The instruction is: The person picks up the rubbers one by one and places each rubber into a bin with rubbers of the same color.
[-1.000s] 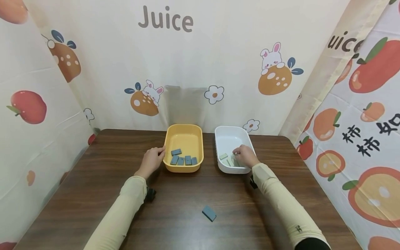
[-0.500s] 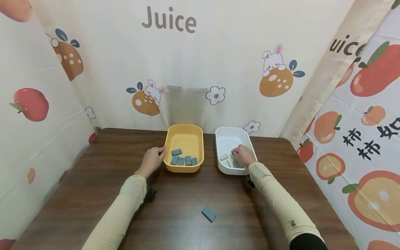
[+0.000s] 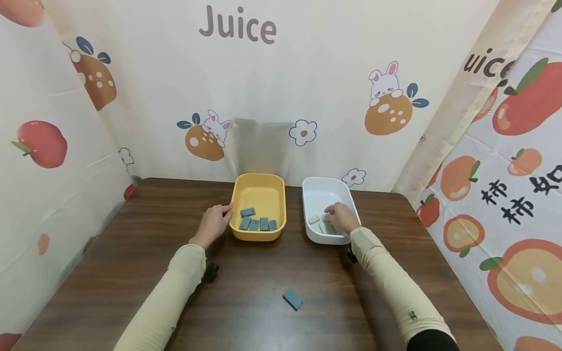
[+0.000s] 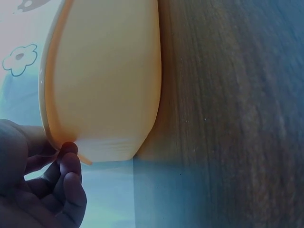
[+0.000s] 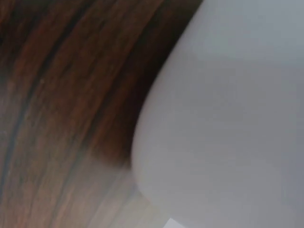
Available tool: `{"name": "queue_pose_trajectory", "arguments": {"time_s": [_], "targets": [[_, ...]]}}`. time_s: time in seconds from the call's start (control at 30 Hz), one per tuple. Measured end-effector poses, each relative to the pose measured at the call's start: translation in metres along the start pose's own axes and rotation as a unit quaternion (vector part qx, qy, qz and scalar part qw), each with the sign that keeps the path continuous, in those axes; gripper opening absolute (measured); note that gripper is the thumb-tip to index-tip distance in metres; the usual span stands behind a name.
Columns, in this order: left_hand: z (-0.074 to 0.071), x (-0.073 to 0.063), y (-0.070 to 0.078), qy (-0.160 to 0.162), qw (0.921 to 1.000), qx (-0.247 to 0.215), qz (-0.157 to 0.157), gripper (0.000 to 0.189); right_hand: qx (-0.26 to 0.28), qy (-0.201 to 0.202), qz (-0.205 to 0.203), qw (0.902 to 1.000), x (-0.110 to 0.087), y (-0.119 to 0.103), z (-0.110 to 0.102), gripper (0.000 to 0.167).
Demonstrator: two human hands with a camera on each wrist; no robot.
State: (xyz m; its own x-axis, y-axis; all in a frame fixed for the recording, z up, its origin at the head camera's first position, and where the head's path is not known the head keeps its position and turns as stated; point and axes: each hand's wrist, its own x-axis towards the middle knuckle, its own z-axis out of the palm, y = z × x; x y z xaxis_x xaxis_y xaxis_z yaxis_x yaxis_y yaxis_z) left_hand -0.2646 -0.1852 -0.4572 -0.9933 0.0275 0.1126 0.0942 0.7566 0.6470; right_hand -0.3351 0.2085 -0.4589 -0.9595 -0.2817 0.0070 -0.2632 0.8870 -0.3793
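Note:
My left hand [image 3: 210, 226] pinches the left rim of a yellow plastic bin [image 3: 260, 191]. In the left wrist view, thumb and fingertips meet at the rim of the yellow bin [image 4: 104, 76]. Inside it, several blue-grey rectangular tiles [image 3: 264, 224] lie near the front wall. My right hand [image 3: 344, 218] reaches into a white bin [image 3: 322, 189], its curled fingertips on a pale green tile [image 3: 325, 218]. Another pale green tile [image 3: 313, 220] lies to the left; the hand partly hides others. The right wrist view shows only the outer wall of the white bin [image 5: 218, 137] and wood.
One blue-grey tile [image 3: 292, 299] lies alone on the dark wooden table [image 3: 246, 312], in front of the bins. A printed curtain [image 3: 272, 87] hangs behind the table, and more cloth [image 3: 518, 204] hangs along the right side.
My right hand has shifted slightly left within the white bin, and the pale green tile at its fingertips has shifted with it. My left hand stays on the yellow rim.

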Motion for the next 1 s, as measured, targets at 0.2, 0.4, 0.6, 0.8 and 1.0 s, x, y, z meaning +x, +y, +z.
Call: {"name": "queue_pose_trajectory", "arguments": {"time_s": [0.2,0.4,0.6,0.8,1.0], "targets": [[-0.002,-0.001,0.002,-0.006,1.0000,0.004,-0.006,0.040,0.034,0.002,-0.005,0.9994,-0.009,-0.006,-0.009,0.026],[-0.001,-0.001,0.003,0.002,1.0000,0.005,0.001,0.039,0.053,0.023,-0.014,0.9982,-0.022,-0.009,-0.017,0.026],[-0.001,0.000,0.003,0.006,1.0000,0.004,-0.002,0.039,0.065,0.035,-0.004,0.9973,-0.031,-0.009,-0.024,0.027],[0.000,0.001,0.002,0.003,1.0000,0.006,-0.006,0.039,0.075,0.065,-0.006,0.9951,-0.042,-0.005,-0.030,0.027],[0.000,0.002,0.002,0.010,0.9998,0.019,0.003,0.038,0.086,0.094,0.005,0.9918,-0.050,0.001,-0.036,0.027]]}}
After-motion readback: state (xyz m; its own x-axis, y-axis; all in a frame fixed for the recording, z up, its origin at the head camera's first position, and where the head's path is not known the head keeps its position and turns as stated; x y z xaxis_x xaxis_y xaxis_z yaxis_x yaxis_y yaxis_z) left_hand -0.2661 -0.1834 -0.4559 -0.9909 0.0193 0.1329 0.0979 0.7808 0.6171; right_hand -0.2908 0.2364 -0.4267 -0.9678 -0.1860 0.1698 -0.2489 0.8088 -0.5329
